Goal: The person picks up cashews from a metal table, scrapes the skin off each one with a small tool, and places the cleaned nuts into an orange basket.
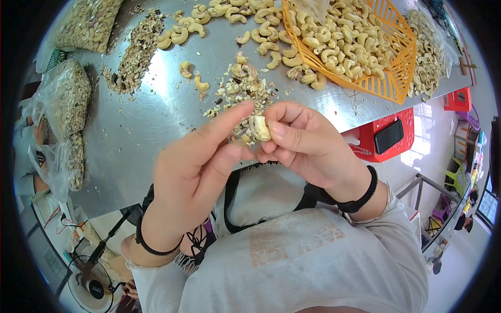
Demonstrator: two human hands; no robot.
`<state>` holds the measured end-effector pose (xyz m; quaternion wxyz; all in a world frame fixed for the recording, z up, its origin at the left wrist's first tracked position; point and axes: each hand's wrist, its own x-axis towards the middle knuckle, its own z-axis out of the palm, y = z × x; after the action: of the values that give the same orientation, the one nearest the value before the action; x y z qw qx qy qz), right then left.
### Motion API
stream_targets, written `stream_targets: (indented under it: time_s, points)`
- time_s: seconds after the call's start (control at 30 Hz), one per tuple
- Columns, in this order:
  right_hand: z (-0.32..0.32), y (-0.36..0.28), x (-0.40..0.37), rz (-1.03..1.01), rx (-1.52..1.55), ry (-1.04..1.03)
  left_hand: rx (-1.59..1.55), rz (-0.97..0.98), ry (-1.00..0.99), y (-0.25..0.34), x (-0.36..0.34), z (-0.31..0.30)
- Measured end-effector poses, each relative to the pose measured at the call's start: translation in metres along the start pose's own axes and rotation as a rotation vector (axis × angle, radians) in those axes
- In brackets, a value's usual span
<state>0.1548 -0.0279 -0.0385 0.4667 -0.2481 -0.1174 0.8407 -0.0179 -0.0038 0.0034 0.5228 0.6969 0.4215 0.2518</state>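
Between the thumb and fingers of my right hand [308,141] is a pale cashew piece [260,128]. My left hand [201,156] is just left of it, thumb and index finger apart, with nothing visible between them. Both hands are above the near edge of the metal table [125,156]. Behind the fingers lies a small heap of cashew crumbs and skins [245,86]. Two loose cashews [200,82] rest to its left. An orange basket [404,68] full of whole cashews [344,44] stands at the back right.
More cashews [235,11] lie along the back. Brown skin debris [135,52] and plastic bags of nuts [86,23] are at the left. A phone [389,136] rests on a red stool [366,141] at the right. A fan [94,284] stands lower left; part of another person [26,151] shows far left.
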Motion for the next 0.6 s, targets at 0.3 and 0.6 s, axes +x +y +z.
stream_targets:
  time_s: [0.3, 0.6]
  points:
    - [-0.006, 0.002, 0.003, 0.081, 0.107, -0.071, 0.088, 0.041, -0.096, -0.003, -0.001, 0.002]
    - [-0.006, 0.003, 0.003, 0.12, 0.153, -0.05, 0.343, 0.112, -0.024, 0.001, 0.0, 0.003]
